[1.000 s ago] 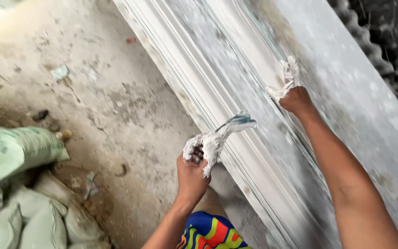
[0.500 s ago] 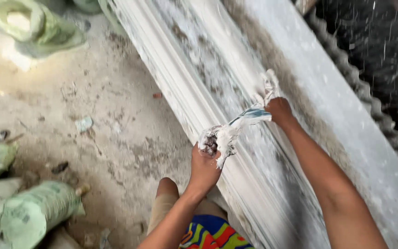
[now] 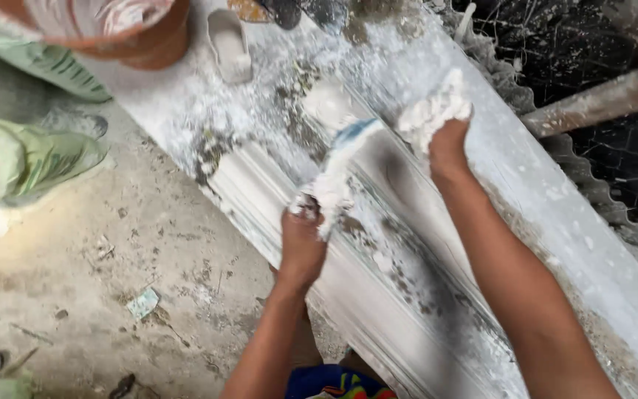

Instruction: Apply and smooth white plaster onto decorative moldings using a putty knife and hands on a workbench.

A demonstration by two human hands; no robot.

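Left hand is down on the near side of the long white moulding, fingers curled tight round the plaster-caked end of a trowel. The blade, blue showing through at its far tip, runs up and away from the knuckles and lies on the moulding's ridged surface. Right hand sits further along and toward the far edge of the worktop, fist closed round a lump of wet white plaster that bulges out above the fingers. So the trowel blade lies between the two hands, its tip just beside the right hand's plaster, its handle end buried in the left. Whether the tip touches the lump, can't tell. The moulding runs diagonally along the worktop, from the far left corner down toward the near right, grooves streaked grey and white. Up at the far end, a small pale cup-shaped container stands on the plaster-splashed surface, next to a round reddish-brown basin at the far left corner. Off the near edge, on the dusty floor, green sacks are slumped in a heap. Beyond the far edge, corrugated sheet and a rusty pipe
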